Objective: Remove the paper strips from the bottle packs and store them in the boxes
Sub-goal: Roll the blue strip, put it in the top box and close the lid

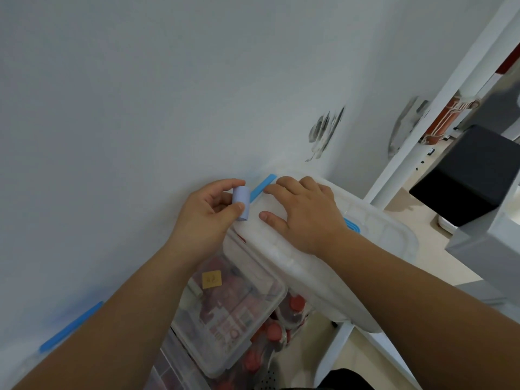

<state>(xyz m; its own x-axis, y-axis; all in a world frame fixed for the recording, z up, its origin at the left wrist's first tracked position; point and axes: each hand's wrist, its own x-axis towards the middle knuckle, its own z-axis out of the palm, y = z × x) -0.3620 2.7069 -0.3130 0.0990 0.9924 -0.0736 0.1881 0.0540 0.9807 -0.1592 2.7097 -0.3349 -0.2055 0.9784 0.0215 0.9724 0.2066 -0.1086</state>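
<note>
Hard against the white wall (pixel 140 94), the left hand (pixel 205 209) pinches a rolled paper strip (pixel 241 202) between thumb and fingers, at the corner of the translucent lid (pixel 380 229). The right hand (pixel 304 212) lies flat on that lid, fingers spread, fingertips by its blue latch (pixel 263 187). Below, a clear box (pixel 233 313) and red-capped bottles (pixel 295 304) crowd the gap.

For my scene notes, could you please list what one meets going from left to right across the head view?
Blue bar at lower left → left hand → pale blue paper roll pinched in it → right hand → black box.
</note>
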